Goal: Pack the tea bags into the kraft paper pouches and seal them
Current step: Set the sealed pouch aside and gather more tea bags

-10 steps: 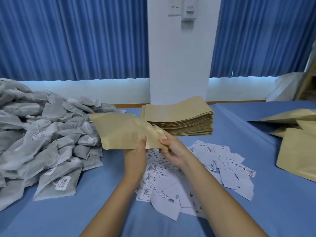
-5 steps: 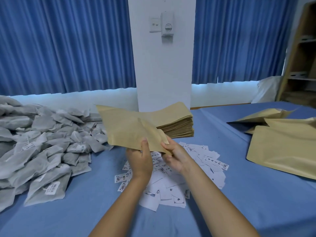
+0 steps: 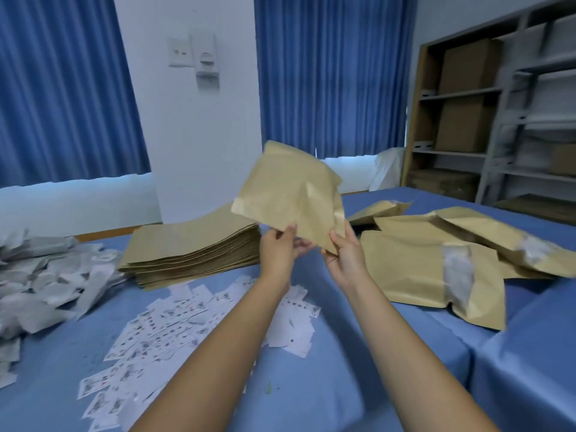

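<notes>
Kraft paper pouch (image 3: 290, 194), one, held in the air above the middle of the counter (image 3: 311, 385); left hand (image 3: 277, 251) and right hand (image 3: 344, 260) both pinch its lower edge with curled fingers. Flat pouch stack (image 3: 193, 244) near the far edge. Tea bags (image 3: 46, 275) heaped at the left edge. Filled pouches (image 3: 436, 266) toward the right edge.

Blue-clothed table (image 3: 311, 388): grey tea-bag heap (image 3: 46, 275) at left, stacked flat kraft paper pouches (image 3: 193, 254) and scattered white printed labels (image 3: 174, 332) centrally. Filled kraft pouches (image 3: 414, 269) lie at right.
</notes>
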Tool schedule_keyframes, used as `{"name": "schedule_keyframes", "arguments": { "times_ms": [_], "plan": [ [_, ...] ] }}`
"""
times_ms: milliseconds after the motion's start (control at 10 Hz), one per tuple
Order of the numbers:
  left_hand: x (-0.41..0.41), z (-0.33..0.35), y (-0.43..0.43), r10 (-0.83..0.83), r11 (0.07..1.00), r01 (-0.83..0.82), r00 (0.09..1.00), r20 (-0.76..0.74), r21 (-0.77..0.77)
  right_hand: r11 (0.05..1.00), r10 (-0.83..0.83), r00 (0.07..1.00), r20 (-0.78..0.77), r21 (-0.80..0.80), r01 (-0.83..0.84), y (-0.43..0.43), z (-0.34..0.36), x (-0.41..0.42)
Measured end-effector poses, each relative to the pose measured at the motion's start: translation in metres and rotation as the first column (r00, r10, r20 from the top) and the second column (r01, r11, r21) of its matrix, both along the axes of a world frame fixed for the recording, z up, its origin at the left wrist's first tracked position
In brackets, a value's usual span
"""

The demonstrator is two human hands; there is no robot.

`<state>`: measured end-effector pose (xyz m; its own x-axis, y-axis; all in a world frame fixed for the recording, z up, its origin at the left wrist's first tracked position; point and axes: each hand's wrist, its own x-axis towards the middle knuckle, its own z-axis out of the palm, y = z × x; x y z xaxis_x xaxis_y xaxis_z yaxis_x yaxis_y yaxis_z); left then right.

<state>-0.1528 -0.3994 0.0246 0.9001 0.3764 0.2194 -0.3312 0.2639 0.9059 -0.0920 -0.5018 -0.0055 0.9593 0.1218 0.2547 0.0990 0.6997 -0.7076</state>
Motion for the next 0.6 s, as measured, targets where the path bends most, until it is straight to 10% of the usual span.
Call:
{"name": "schedule_keyframes", "arguments": {
  "times_ms": [100,300,600],
  "plan": [
    [0.025,0.008,-0.023,-0.235,0.967,0.225,0.969,-0.072,-0.12,0.989,-0.084,0.99,-0.109,0.113,0.096,-0.027,0.005,0.035],
    [0.041,-0.028,-0.032,-0.007,0.889,0.168,0.935,-0.355,0.425,0.956,-0.006,0.95,-0.312,-0.281,-0.087,-0.003,-0.032,0.031],
    [0.033,-0.075,0.062,0.345,0.55,-0.048,0.922,-0.174,0.834,0.882,0.06,0.929,-0.366,-0.416,-0.221,0.117,-0.052,-0.005]
  ]
}}
